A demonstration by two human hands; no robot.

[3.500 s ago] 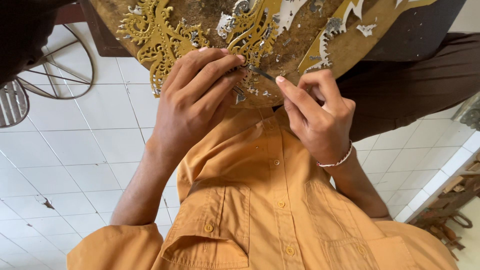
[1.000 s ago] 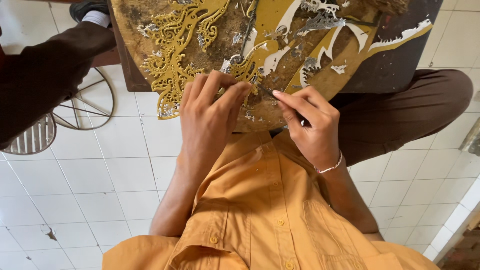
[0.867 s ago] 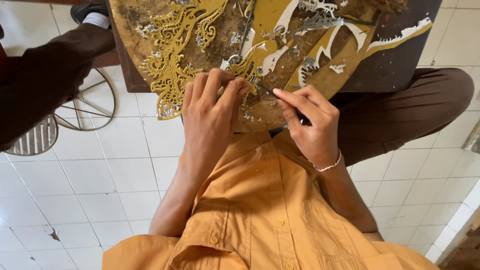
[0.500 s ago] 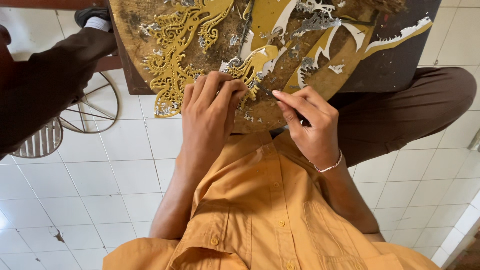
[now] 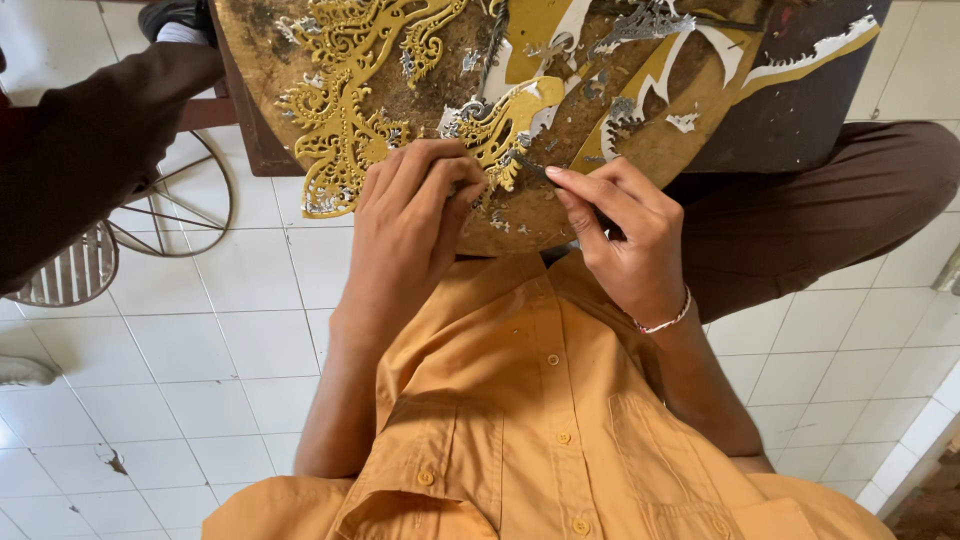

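Left hand (image 5: 415,225): lay palm-down with fingers curled together, fingertips pressing on the gold filigree cutout (image 5: 345,120); gripped nothing, only held the piece flat against the board.

Right hand (image 5: 625,240): closed in a pinch, thumb and forefinger clamped on a thin dark tool (image 5: 535,170), its tip touching the cutout just beside the left fingertips; a pale beaded bracelet (image 5: 668,322) sat on the wrist.

Gold filigree cutout: flat, ornate, pierced with scrollwork; rested on the work board (image 5: 560,215) across the person's lap, spreading from the upper left toward the centre between both hands.

Work board: rounded, brownish-gold, worn surface; strewn with white and silver offcuts (image 5: 690,122) and yellow painted shapes toward the upper right.

Orange shirt (image 5: 530,420): buttoned, with chest pockets, filled the lower frame.

Brown trouser leg (image 5: 820,210): extended to the right, beneath the board.

Another person's dark sleeve (image 5: 95,150): at the far left, well apart from both hands.

Round wire object (image 5: 175,215): on white floor tiles (image 5: 200,370), at left below the sleeve.

No packages, labels or signs could be made out
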